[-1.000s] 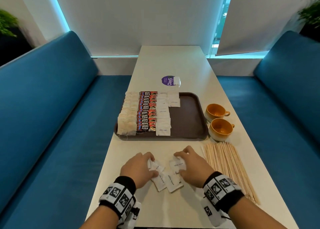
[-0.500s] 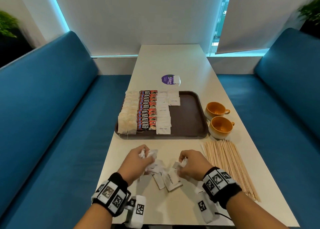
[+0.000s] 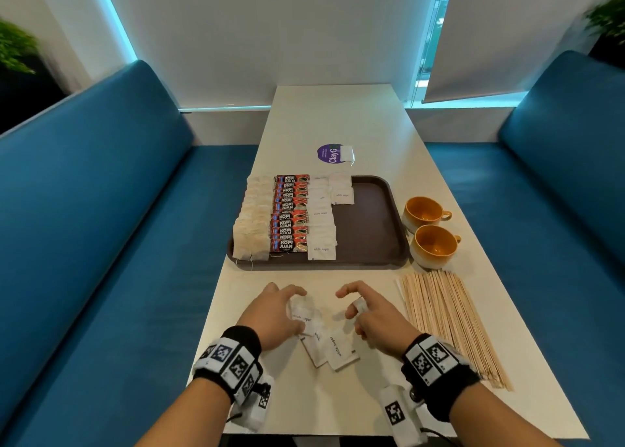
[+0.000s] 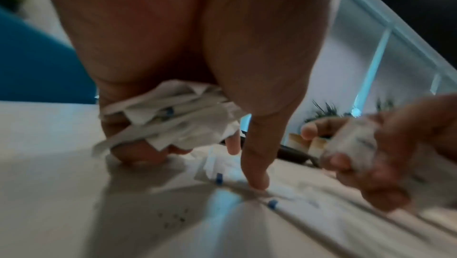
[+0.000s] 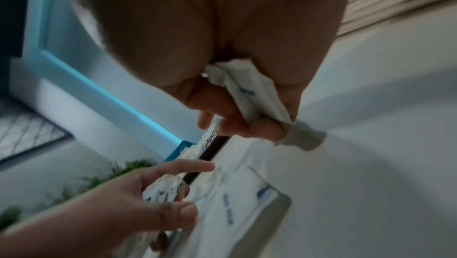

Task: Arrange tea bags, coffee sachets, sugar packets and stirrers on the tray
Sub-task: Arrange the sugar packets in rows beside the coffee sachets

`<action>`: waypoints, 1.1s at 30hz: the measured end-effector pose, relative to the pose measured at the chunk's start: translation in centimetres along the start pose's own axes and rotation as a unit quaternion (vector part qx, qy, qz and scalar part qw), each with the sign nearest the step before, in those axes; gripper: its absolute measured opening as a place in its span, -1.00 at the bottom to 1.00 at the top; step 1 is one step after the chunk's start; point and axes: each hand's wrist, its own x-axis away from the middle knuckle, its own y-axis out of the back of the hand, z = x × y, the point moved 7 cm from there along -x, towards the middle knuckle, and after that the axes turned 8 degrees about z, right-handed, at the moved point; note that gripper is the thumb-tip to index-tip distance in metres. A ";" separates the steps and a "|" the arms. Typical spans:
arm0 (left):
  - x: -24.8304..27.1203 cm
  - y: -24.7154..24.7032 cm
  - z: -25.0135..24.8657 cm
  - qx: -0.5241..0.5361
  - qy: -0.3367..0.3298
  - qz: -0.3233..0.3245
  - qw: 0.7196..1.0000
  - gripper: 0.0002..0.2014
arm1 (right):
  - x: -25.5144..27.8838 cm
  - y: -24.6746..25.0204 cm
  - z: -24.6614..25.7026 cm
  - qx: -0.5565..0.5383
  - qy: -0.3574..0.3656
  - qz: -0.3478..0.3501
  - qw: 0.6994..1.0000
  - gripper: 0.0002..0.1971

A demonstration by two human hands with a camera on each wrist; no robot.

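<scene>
Cups (image 3: pixel 426 227) flank tray (image 3: pixel 368 230); stirrers (image 3: pixel 449 325) lie beside both hands.

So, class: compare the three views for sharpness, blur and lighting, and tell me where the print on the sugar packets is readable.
Head view: sharp in the centre, so "white sugar" reads on a tray packet; wide-angle bending and smeared corners. Left wrist view: dim, motion-blurred, the left hand looming large, packet print unreadable. Right wrist view: equally soft, the right hand dark against a cyan-lit wall.
</scene>
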 end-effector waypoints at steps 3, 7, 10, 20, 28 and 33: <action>-0.4 -0.6 -0.4 -0.058 0.004 0.011 0.998 -0.50 | -0.1 -0.5 0.7 0.169 0.013 -0.003 0.986 -0.64; 0.0 -0.8 0.1 -0.085 0.023 0.031 0.996 -0.64 | -0.2 -1.9 0.2 0.323 -0.013 0.048 0.945 -0.48; 0.4 -0.8 0.3 -0.068 0.020 0.049 0.996 -0.71 | -0.5 -2.2 0.2 0.366 -0.019 0.039 0.929 -0.51; 2.2 0.0 1.9 0.057 -0.006 0.011 0.998 -0.80 | 0.0 0.0 0.2 0.155 -0.006 -0.022 0.988 -0.80; 5.3 -2.5 1.7 0.655 -0.081 0.087 0.746 -0.59 | 1.7 -2.7 4.2 -0.070 0.095 0.066 0.991 -0.86; 7.1 -4.4 0.0 0.756 -0.149 0.161 0.617 -0.44 | 1.4 -4.8 6.5 0.020 0.127 0.032 0.991 -0.86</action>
